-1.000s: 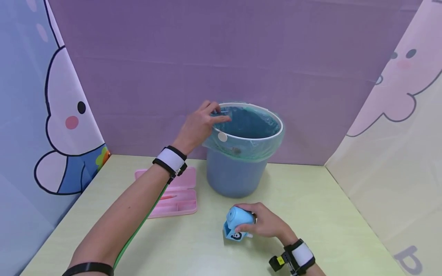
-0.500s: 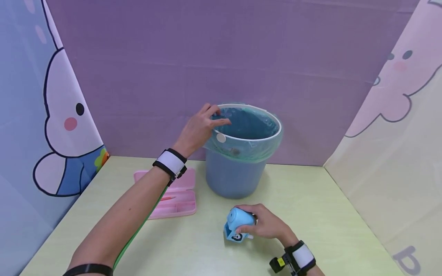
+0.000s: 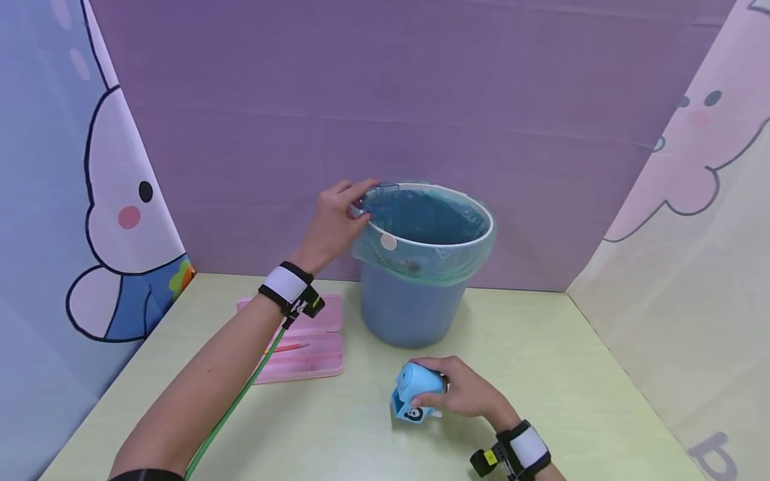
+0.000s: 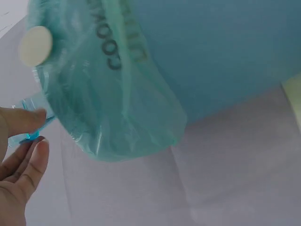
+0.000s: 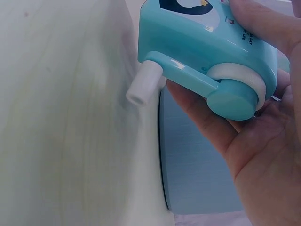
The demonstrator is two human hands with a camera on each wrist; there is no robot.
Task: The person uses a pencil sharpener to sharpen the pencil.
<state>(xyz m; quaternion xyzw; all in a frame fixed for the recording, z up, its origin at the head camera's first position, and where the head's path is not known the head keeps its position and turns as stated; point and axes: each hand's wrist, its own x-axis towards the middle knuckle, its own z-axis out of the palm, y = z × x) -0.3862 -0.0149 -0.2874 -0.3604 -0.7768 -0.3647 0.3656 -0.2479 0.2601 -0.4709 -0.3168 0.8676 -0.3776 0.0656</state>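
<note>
At the left rim of the lined bin (image 3: 415, 307), my left hand (image 3: 331, 217) pinches a small clear blue plastic box (image 3: 382, 195), likely a sharpener's shavings drawer. The left wrist view shows thumb and fingertips of that hand (image 4: 28, 174) on the clear box (image 4: 34, 103), beside the green bin liner (image 4: 113, 108). My right hand (image 3: 463, 386) grips a light blue crank pencil sharpener (image 3: 417, 379) with a panda picture, low over the table in front of the bin. Its crank arm and white knob (image 5: 145, 84) show in the right wrist view.
An open pink pencil case (image 3: 321, 354) with a red pencil (image 3: 295, 347) lies left of the bin, partly behind my left forearm. A purple backdrop (image 3: 409, 100) stands behind, with printed cloth at both sides of the table (image 3: 529, 354).
My left wrist has turned and the hand has drawn back slightly left, so the clear box shows more plainly at the rim. My right hand and the sharpener stay put.
</note>
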